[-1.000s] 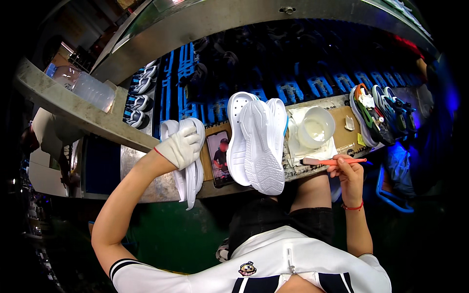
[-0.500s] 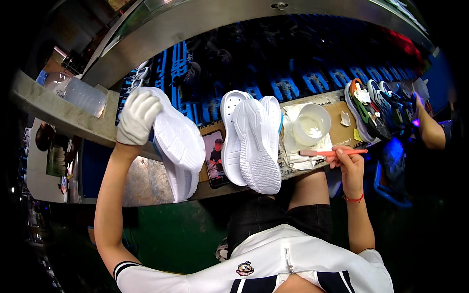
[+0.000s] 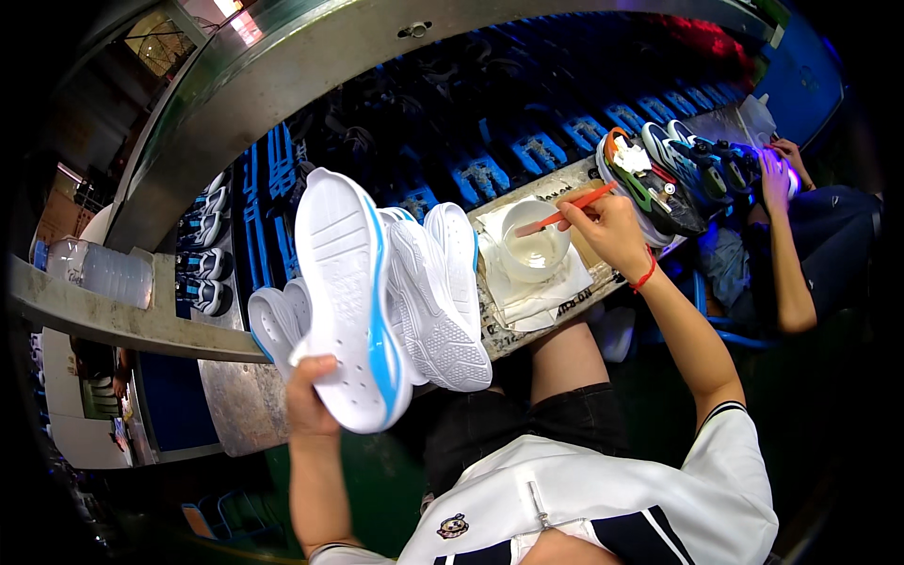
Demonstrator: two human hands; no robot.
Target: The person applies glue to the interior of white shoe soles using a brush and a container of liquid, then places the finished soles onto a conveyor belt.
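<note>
My left hand (image 3: 315,400) grips a white shoe sole (image 3: 344,254) with a blue side stripe near its heel end. The sole stands tilted up, its inner face with small holes towards me. In my right hand (image 3: 612,231) is a brush (image 3: 576,207) with an orange-red handle. Its tip is over the inside of a translucent plastic bowl (image 3: 535,259), which has some clear or whitish stuff in it. Beside the held sole, another white sole (image 3: 433,315) lies tread up, with one more sole (image 3: 454,240) behind it. Further soles (image 3: 275,325) are at the left.
The bowl stands on white paper (image 3: 556,299) on a narrow bench ledge. Finished-looking shoes (image 3: 650,188) line the right side, near another person's hands (image 3: 777,179). A conveyor with blue holders (image 3: 537,155) runs behind. At the left are a plastic jug (image 3: 104,273) and shoes on a rack (image 3: 202,254).
My left hand has come nearer and now holds up a sole with its inner face showing. My right hand has moved the brush up and left to the bowl. The view has shifted.
</note>
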